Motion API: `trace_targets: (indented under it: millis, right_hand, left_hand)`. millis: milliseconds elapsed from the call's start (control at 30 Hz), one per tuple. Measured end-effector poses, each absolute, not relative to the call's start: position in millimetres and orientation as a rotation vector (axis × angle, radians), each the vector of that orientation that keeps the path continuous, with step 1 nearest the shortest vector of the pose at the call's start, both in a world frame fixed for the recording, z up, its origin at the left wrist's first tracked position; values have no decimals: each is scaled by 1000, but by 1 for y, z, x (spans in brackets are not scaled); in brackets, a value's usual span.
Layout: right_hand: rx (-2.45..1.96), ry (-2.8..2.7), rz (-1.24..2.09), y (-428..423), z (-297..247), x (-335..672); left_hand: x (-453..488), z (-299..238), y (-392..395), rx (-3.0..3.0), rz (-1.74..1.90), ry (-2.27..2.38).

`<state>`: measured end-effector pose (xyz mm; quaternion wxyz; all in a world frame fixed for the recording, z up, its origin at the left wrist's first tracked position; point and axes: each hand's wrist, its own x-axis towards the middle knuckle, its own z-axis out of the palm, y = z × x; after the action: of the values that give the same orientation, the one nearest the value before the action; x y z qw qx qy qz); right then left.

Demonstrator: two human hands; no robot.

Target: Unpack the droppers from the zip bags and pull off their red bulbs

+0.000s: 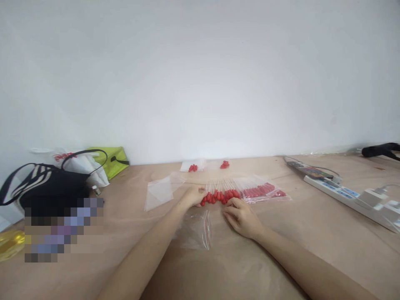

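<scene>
Several droppers with red rubber bulbs [220, 196] and thin clear tubes lie side by side in a row, bulbs towards me. My left hand [195, 196] is closed at the row's left end, its fingers against the leftmost dropper. At the right end, my right hand [241, 217] has its fingers curled in, the fingertips at a red bulb. Between my forearms lies a clear zip bag [196, 231], flat on the table. Filled zip bags of red-bulbed droppers [261, 191] overlap just right of the row.
Clear bags [159, 193] lie left of the row. Two small clusters of red bulbs [193, 168] [224, 164] sit near the wall. A power strip [340, 196] with chargers and a phone [308, 170] stand right. A black bag [51, 187] and a green bag [114, 162] are left.
</scene>
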<state>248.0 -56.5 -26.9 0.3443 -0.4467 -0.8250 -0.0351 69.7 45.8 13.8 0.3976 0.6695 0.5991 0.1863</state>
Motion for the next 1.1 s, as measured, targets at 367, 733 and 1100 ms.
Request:
trace_targets:
  millis: [367,733,1100]
  right_hand:
    - [-1193,-2119,-61,-56,-27,244]
    - [-1101,-2136,-20,-55,-16,213]
    - [-1122,-2227,-200,-54,-20,219]
  left_hand:
    - [44,6,47,1841,577,1523]
    - [-23,16,-28,2598,593,1134]
    - [-39,12,-42,2592,-40,1248]
